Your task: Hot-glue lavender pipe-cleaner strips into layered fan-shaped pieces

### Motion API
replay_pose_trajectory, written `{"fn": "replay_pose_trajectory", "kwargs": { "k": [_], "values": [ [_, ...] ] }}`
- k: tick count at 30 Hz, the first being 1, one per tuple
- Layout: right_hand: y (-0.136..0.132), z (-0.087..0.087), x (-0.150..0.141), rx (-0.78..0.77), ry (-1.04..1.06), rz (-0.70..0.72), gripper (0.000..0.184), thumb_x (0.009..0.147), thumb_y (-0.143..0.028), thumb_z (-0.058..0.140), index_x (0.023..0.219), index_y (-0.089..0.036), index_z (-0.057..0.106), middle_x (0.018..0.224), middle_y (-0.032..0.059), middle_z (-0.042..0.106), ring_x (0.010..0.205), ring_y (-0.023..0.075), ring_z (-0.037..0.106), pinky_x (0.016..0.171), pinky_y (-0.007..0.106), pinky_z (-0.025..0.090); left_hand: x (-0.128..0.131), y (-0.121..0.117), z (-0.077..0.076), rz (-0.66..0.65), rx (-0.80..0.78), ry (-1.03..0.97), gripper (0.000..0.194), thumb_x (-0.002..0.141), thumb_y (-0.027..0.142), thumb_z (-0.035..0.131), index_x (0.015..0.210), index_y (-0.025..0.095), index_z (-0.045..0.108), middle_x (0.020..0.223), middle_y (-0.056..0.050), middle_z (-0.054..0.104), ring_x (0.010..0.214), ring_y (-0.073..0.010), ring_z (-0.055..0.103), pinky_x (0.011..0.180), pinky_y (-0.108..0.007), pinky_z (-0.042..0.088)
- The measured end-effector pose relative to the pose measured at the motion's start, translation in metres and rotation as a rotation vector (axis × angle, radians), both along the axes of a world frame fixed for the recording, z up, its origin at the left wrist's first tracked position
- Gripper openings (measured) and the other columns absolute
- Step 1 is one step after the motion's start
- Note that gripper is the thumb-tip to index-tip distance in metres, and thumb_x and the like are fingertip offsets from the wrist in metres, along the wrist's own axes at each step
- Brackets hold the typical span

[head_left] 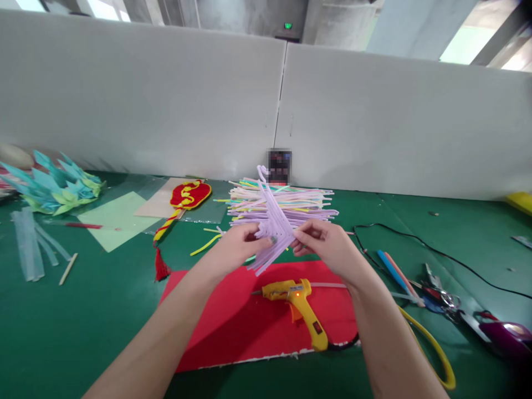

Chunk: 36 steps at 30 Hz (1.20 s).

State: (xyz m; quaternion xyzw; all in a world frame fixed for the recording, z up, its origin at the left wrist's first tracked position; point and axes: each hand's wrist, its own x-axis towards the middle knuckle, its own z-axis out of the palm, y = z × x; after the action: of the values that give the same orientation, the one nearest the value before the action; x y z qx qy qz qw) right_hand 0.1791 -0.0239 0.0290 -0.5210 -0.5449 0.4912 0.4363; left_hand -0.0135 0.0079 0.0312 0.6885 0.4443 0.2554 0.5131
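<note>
Both hands hold a bundle of pale purple pipe cleaners up over the table. My left hand pinches the bundle from the left, thumb on top. My right hand grips it from the right with closed fingers. The strands fan out, with one hooked end sticking up. Behind them lies a heap of pastel pipe cleaners. Below the hands a yellow glue gun rests on a red felt sheet, its light lit.
Green table cover. A red and yellow tasselled ornament, a light green sheet, clear glue sticks and a teal paper flower lie to the left. To the right are a black cable, coloured sticks, pliers. A white partition wall stands behind.
</note>
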Motion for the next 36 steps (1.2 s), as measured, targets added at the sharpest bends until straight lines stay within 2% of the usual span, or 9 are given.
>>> {"fn": "replay_pose_trajectory", "kwargs": {
  "k": [17,25,30,36],
  "values": [
    [0.0004,-0.0002,-0.0013,0.035,-0.035,-0.015,0.012,0.076,-0.027,0.06,0.068,-0.018,0.058,0.064,0.0004,0.065,0.059,0.0122,0.064,0.06,0.028,0.056,-0.0002,0.0025,-0.0034,0.002,0.035,-0.019,0.028,0.072,0.038,0.056,0.082,0.013,0.061,0.085,-0.004,0.063,0.077,-0.0186,0.056,0.07,-0.029,0.042],
    [-0.0005,-0.0004,-0.0026,0.034,-0.047,-0.016,0.012,0.077,-0.026,0.059,0.068,-0.017,0.058,0.063,0.0004,0.064,0.058,0.0115,0.063,0.059,0.026,0.056,0.0024,-0.0001,-0.0006,0.055,0.045,0.008,0.025,0.071,0.037,0.058,0.077,0.013,0.062,0.078,-0.003,0.063,0.072,-0.0181,0.056,0.063,-0.027,0.041],
    [0.0,0.0004,-0.0037,0.034,-0.052,-0.024,0.012,0.077,-0.024,0.058,0.068,-0.017,0.057,0.063,0.0006,0.064,0.058,0.0118,0.063,0.059,0.026,0.056,0.0033,0.0,-0.0021,0.058,0.04,0.0,0.026,0.072,0.036,0.056,0.081,0.012,0.063,0.076,-0.003,0.061,0.067,-0.0157,0.052,0.06,-0.026,0.039],
    [-0.0005,-0.0011,-0.0051,0.048,-0.059,-0.019,0.013,0.076,-0.028,0.059,0.069,-0.017,0.057,0.064,0.0007,0.064,0.059,0.0126,0.064,0.061,0.028,0.056,0.0043,-0.002,-0.003,0.071,-0.012,0.042,0.028,0.07,0.039,0.057,0.079,0.013,0.063,0.069,-0.001,0.059,0.061,-0.0144,0.049,0.054,-0.024,0.036]
  ]
}}
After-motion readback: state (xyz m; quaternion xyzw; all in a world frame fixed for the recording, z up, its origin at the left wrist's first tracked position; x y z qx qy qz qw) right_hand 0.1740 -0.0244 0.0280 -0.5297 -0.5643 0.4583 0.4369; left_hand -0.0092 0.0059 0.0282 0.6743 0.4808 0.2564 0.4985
